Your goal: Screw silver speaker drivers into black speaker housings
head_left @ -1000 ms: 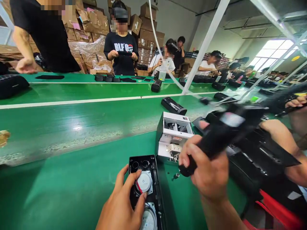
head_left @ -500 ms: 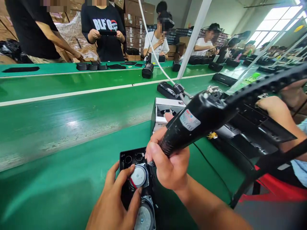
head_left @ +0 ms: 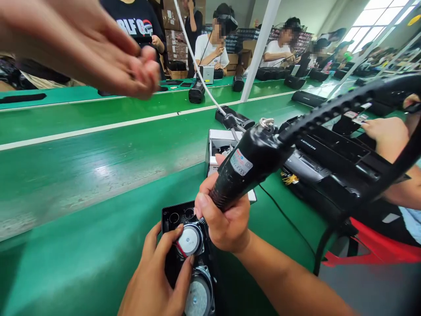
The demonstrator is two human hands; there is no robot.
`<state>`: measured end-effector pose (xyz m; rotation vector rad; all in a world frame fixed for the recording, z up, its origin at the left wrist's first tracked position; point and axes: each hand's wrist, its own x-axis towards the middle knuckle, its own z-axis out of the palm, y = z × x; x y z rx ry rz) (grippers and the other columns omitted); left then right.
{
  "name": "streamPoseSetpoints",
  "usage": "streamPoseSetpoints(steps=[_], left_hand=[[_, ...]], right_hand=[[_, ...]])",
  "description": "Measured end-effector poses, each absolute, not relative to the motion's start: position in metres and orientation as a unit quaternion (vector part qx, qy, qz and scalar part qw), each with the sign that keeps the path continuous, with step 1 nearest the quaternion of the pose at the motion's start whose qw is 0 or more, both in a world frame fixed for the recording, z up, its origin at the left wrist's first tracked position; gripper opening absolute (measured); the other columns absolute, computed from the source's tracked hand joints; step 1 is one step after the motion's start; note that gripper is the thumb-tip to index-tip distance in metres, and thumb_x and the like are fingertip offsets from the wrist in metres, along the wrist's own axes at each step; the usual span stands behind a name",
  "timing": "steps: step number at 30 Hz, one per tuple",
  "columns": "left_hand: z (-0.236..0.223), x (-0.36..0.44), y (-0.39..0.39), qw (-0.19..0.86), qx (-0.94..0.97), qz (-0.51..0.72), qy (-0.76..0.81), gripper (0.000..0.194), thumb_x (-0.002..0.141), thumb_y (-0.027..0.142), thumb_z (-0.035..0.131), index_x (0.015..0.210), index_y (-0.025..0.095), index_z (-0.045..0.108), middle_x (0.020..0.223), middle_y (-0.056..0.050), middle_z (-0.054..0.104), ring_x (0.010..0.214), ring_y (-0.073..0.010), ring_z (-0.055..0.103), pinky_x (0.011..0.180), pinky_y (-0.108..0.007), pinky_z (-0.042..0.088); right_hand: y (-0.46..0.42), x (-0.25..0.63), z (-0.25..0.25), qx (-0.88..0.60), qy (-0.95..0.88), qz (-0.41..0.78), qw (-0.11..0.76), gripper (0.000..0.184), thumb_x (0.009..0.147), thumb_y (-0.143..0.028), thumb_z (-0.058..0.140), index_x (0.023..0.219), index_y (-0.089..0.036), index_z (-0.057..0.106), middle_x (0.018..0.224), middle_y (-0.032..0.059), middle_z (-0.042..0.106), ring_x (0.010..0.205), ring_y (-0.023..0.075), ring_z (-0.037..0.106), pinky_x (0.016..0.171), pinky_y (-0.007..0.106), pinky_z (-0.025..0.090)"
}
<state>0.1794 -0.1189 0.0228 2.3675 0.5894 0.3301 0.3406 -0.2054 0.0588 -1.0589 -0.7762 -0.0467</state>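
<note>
My right hand (head_left: 226, 217) is wrapped round a black electric screwdriver (head_left: 245, 164), tilted with its tip down. That tip meets the upper right edge of a round silver speaker driver (head_left: 188, 239), though my fingers partly cover the spot. Thumb and fingers of my left hand (head_left: 158, 267) grip the same driver from both sides, by a red wire. The driver sits in a black speaker housing (head_left: 166, 213) on the green bench. Below it in the housing is a second, larger speaker driver (head_left: 198, 295).
Behind the screwdriver stands a white box (head_left: 213, 141), with a pale hanging cord (head_left: 194, 52) before it. Black speaker cases (head_left: 332, 153) and a co-worker's arm (head_left: 388, 136) are at the right. Another person's hand (head_left: 108, 57) reaches in at upper left, above the green conveyor (head_left: 98, 131).
Another person's hand has come in from the upper left. The screwdriver has tipped a little more upright in my right hand. My left hand keeps its hold on the driver.
</note>
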Motion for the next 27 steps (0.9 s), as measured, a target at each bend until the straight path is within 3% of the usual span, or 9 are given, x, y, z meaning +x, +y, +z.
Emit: streamPoseSetpoints(steps=[7, 12, 17, 21, 24, 27], left_hand=[[0.014, 0.178, -0.114, 0.332, 0.910, 0.136, 0.209, 0.042, 0.102, 0.046, 0.054, 0.142, 0.036, 0.055, 0.158, -0.007, 0.046, 0.133, -0.0266, 0.066, 0.107, -0.049, 0.061], [0.014, 0.179, -0.123, 0.336, 0.900, 0.135, 0.244, 0.039, 0.101, 0.043, 0.051, 0.139, 0.037, 0.057, 0.161, -0.007, 0.043, 0.126, -0.0291, 0.070, 0.095, -0.050, 0.066], [0.005, 0.180, -0.118, 0.331, 0.902, 0.168, 0.221, 0.037, 0.101, 0.042, 0.051, 0.137, 0.040, 0.058, 0.160, -0.004, 0.045, 0.131, -0.0294, 0.067, 0.103, -0.054, 0.062], [-0.002, 0.179, -0.115, 0.326, 0.905, 0.166, 0.218, 0.038, 0.102, 0.044, 0.051, 0.138, 0.037, 0.059, 0.158, -0.006, 0.049, 0.124, -0.0285, 0.071, 0.100, -0.051, 0.064], [-0.004, 0.177, -0.115, 0.310, 0.914, 0.149, 0.216, 0.040, 0.103, 0.044, 0.048, 0.141, 0.036, 0.056, 0.162, -0.008, 0.045, 0.120, -0.0278, 0.073, 0.098, -0.051, 0.065], [0.003, 0.175, -0.112, 0.223, 0.936, 0.186, 0.198, 0.046, 0.099, 0.045, 0.055, 0.143, 0.033, 0.056, 0.167, -0.014, 0.036, 0.133, -0.0373, 0.064, 0.100, -0.060, 0.062]], right_hand=[[-0.217, 0.333, 0.045, -0.482, -0.323, -0.016, 0.814, 0.058, 0.099, -0.019, 0.068, 0.147, -0.034, 0.038, 0.090, -0.0037, 0.055, 0.061, 0.0114, 0.056, 0.058, 0.030, 0.052], [-0.237, 0.319, 0.030, -0.464, -0.364, -0.028, 0.807, 0.072, 0.098, -0.018, 0.067, 0.155, -0.038, 0.028, 0.096, -0.0016, 0.058, 0.073, 0.0159, 0.064, 0.075, 0.039, 0.059], [-0.232, 0.312, 0.021, -0.477, -0.314, -0.061, 0.819, 0.066, 0.095, -0.017, 0.068, 0.149, -0.037, 0.035, 0.094, -0.0012, 0.059, 0.072, 0.0167, 0.064, 0.074, 0.039, 0.059], [-0.224, 0.317, 0.025, -0.495, -0.321, -0.063, 0.805, 0.057, 0.093, -0.019, 0.069, 0.142, -0.032, 0.044, 0.092, 0.0002, 0.059, 0.072, 0.0178, 0.063, 0.071, 0.039, 0.059], [-0.227, 0.321, 0.043, -0.467, -0.324, -0.072, 0.820, 0.062, 0.098, -0.019, 0.067, 0.151, -0.034, 0.040, 0.093, -0.0007, 0.059, 0.072, 0.0160, 0.061, 0.073, 0.038, 0.059], [-0.236, 0.321, 0.073, -0.408, -0.312, -0.073, 0.855, 0.064, 0.104, -0.020, 0.063, 0.157, -0.042, 0.034, 0.093, -0.0029, 0.059, 0.072, 0.0135, 0.060, 0.072, 0.034, 0.057]])
